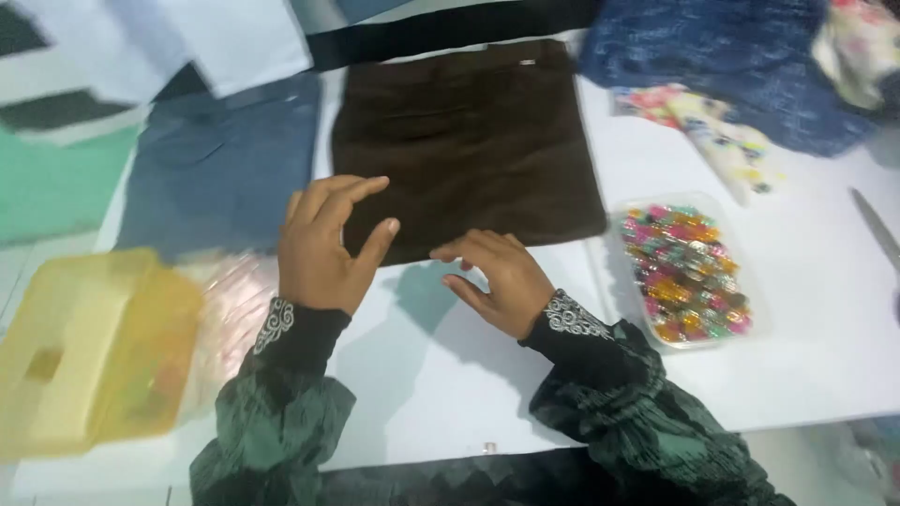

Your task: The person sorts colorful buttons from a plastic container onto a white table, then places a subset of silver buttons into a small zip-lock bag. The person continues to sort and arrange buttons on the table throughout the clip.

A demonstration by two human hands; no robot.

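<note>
The left hand (323,245) hovers over the near left corner of the brown cloth (466,141), fingers curled and thumb spread, grasping nothing. The right hand (497,279) rests at the cloth's near edge, fingers loosely extended toward 10 o'clock, fingertips at or just touching the hem; it too holds nothing.

Procedure, as judged from this position: the hands appear to be smoothing or squaring the cloth. Press flat with the palms, work outward from the middle, and keep the near edge parallel to the edge of the white surface (816,328).

The cloth lies flat at 12 o'clock from the hands, roughly square. Its slightly longer axis appears to run from 6 to 12 o'clock, with the far end lying against a dark strip at the top.

At 9 o'clock, near, stands a yellow plastic box (89,351). At 3 o'clock a clear tray (687,272) holds many small multicoloured pieces. Farther at 10 o'clock lies a blue cloth (220,164), touching the brown one. At 1 to 2 o'clock lie a dark blue patterned fabric (712,66) and a floral scrap (722,141).
</note>
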